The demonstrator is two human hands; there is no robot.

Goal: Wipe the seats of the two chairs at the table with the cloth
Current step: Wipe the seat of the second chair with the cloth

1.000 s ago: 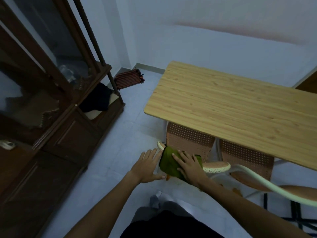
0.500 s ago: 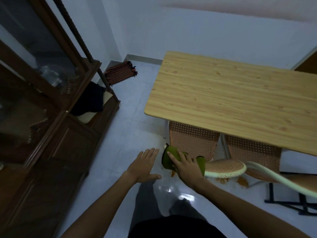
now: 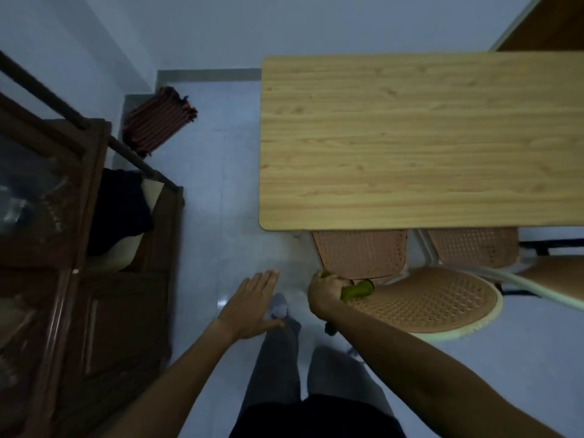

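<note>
The table (image 3: 420,137) lies beyond the grip, and both chairs are pushed in under its near edge, which is probably why only part of each seat shows. The first chair (image 3: 423,298) has its round woven seat just to the right of the grip, its backrest standing beyond the grip under the table edge. The second chair (image 3: 474,248) sits farther right, mostly hidden; only its backrest and a sliver of seat show.

The right hand (image 3: 327,290) is closed around the green cloth (image 3: 357,290) at the seat's left rim, fingers wrapped over it. Bunching it likely gives a firm pad for pressing onto the weave. The cloth's long axis runs roughly left to right, its free end pointing right from the fist onto the seat; a small tail appears below the wrist.

The left hand (image 3: 252,301) hangs left of the grip, fingers spread and holding nothing, apparently for balance.

Wiping of the first seat seems barely begun.
</note>
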